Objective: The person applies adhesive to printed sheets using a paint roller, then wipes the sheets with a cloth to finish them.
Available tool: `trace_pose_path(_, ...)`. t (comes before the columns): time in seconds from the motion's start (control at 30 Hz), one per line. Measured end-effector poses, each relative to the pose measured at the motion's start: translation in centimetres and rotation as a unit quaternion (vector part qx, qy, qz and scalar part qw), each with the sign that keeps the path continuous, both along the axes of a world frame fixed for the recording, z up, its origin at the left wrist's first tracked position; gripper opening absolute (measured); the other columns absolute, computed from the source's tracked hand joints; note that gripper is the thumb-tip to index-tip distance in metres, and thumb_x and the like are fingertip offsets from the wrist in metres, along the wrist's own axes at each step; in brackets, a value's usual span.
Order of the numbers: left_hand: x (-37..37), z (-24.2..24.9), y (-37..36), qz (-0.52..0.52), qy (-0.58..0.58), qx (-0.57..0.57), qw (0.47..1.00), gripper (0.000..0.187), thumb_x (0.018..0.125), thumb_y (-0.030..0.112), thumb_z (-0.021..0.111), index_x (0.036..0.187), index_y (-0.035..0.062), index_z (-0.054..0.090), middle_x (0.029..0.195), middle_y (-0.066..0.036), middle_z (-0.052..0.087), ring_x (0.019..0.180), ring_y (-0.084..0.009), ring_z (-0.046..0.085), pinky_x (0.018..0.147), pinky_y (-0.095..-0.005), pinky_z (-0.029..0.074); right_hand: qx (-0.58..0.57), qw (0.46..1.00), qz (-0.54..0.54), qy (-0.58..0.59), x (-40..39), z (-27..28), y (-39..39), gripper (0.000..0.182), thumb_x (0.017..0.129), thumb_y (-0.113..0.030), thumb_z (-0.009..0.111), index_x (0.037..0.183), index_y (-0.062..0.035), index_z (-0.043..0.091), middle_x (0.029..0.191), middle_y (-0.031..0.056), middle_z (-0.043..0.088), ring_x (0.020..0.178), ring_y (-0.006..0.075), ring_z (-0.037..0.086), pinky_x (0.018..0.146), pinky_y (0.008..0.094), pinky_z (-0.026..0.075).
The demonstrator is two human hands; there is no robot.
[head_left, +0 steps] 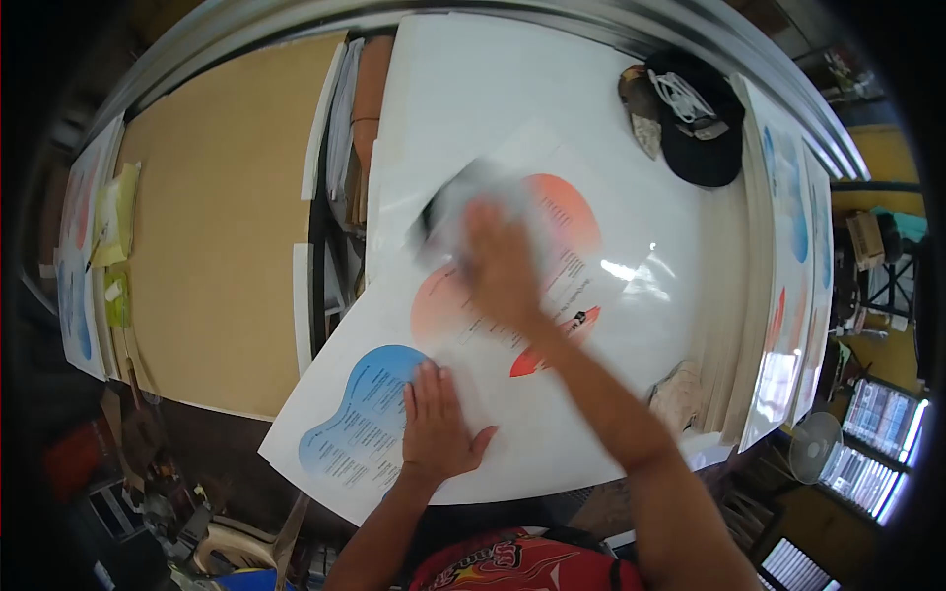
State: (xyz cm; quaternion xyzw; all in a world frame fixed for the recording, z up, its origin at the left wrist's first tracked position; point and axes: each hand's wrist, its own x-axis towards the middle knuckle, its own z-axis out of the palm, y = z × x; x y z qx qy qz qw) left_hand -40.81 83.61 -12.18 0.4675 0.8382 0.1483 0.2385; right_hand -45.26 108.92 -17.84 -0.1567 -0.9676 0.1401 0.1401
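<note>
A large white printed sheet (512, 433) with blue and orange rounded shapes lies at an angle on the white-topped table (473, 79). My left hand (439, 424) rests flat on the sheet beside the blue shape, fingers spread. Farther up, my right hand (498, 261) presses on a greyish cloth-like thing (463, 202) over the sheet's far part, left of the upper orange shape. Motion smears this hand and the cloth, and the fingertips cannot be made out clearly.
A black cap (705, 128) with a white cord lies at the back right. Beyond a gap on the left is a brown board (227, 217). Stacked sheets (729, 315) stand along the right side. A crumpled beige cloth (676, 396) sits near the right front edge.
</note>
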Motion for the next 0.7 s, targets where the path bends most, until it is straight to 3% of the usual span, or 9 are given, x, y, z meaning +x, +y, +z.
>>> trace_pose_path(0.07,1.1,-1.6,-1.2,0.034,0.057,0.085,0.994,0.117,0.084,0.059,0.069,0.149,-0.0216,0.014,0.151,-0.05,0.017,0.144,-0.0637,0.018,0.118,-0.0685,0.015,-0.223,0.953,0.187,-0.089,3.6,5.4,-8.4,0.073,0.09,-0.025,0.063,0.156,-0.0068,0.038,0.164,0.0114,0.035,0.153,0.0296,0.029,0.125,0.0531,0.016)
trace_pose_path(0.1,1.0,-1.7,-1.1,0.048,0.084,0.128,0.987,0.12,0.083,0.059,0.07,0.149,-0.0218,0.012,0.15,-0.052,0.016,0.144,-0.065,0.017,0.118,-0.0687,0.015,-0.179,0.951,0.241,-0.077,4.3,4.9,-7.2,0.07,0.089,-0.022,0.062,0.154,-0.0071,0.042,0.162,0.0108,0.038,0.153,0.0287,0.03,0.125,0.0525,0.018)
trace_pose_path(0.2,1.1,-1.6,-1.0,0.046,0.073,0.106,0.991,0.126,0.082,0.06,0.073,0.149,-0.0223,0.005,0.149,-0.055,0.01,0.144,-0.0674,0.01,0.117,-0.071,0.011,-0.061,0.975,0.213,0.01,2.4,0.0,2.8,0.067,0.089,-0.019,0.06,0.152,-0.0063,0.043,0.159,0.0128,0.043,0.15,0.0311,0.034,0.122,0.0543,0.021)
trace_pose_path(0.27,0.9,-1.6,-1.0,0.051,0.078,0.139,0.986,0.13,0.081,0.064,0.071,0.152,-0.0195,0.002,0.153,-0.053,0.003,0.145,-0.0669,0.007,0.117,-0.0699,0.01,-0.045,0.999,0.026,0.009,-1.2,2.0,11.4,0.069,0.089,-0.02,0.062,0.153,-0.0044,0.042,0.159,0.0162,0.042,0.15,0.0342,0.034,0.12,0.0561,0.024)
trace_pose_path(0.37,0.1,-1.3,-1.6,0.063,0.04,0.222,0.972,0.131,0.082,0.071,0.065,0.154,-0.0168,0.0,0.156,-0.048,0.001,0.147,-0.063,0.006,0.118,-0.0676,0.009,0.018,0.997,-0.072,-0.016,-1.6,3.1,6.7,0.07,0.088,-0.019,0.063,0.153,-0.0012,0.041,0.158,0.02,0.041,0.149,0.0375,0.032,0.118,0.0564,0.026)
trace_pose_path(0.53,-0.8,-0.6,-2.3,0.163,-0.095,0.34,0.922,0.136,0.08,0.082,0.056,0.157,-0.0108,-0.008,0.165,-0.035,-0.012,0.155,-0.0458,-0.005,0.121,-0.0618,0.0,-0.24,0.954,0.18,0.015,10.8,3.8,-14.3,0.074,0.079,-0.011,0.066,0.15,-0.0039,0.046,0.16,0.0143,0.04,0.151,0.0339,0.032,0.123,0.0581,0.02)
trace_pose_path(0.57,-1.7,1.1,-1.7,0.168,-0.084,0.384,0.904,0.121,0.086,0.07,0.059,0.16,-0.0063,0.003,0.168,-0.03,-0.007,0.156,-0.0444,0.001,0.122,-0.0603,-0.002,-0.228,0.946,0.228,-0.036,12.7,5.4,-14.5,0.071,0.082,-0.015,0.063,0.15,-0.005,0.047,0.161,0.0142,0.039,0.151,0.0324,0.031,0.124,0.054,0.018)
trace_pose_path(0.67,-6.8,5.5,2.1,-0.035,0.124,0.083,0.988,0.095,0.094,0.052,0.059,0.162,0.0006,0.017,0.169,-0.026,0.002,0.155,-0.0474,0.007,0.122,-0.0615,0.003,-0.192,0.928,0.299,-0.114,14.1,5.7,-13.0,0.07,0.081,-0.014,0.064,0.149,-0.007,0.05,0.16,0.0121,0.039,0.151,0.0303,0.032,0.125,0.053,0.018)
trace_pose_path(0.7,-8.4,5.4,5.4,-0.085,0.107,0.121,0.983,0.088,0.094,0.051,0.058,0.162,0.0064,0.023,0.169,-0.024,0.008,0.154,-0.0495,0.011,0.121,-0.0635,0.006,-0.174,0.929,0.316,-0.089,13.7,5.6,-12.4,0.073,0.079,-0.012,0.065,0.151,-0.008,0.048,0.16,0.0124,0.04,0.15,0.0296,0.033,0.125,0.0528,0.018)
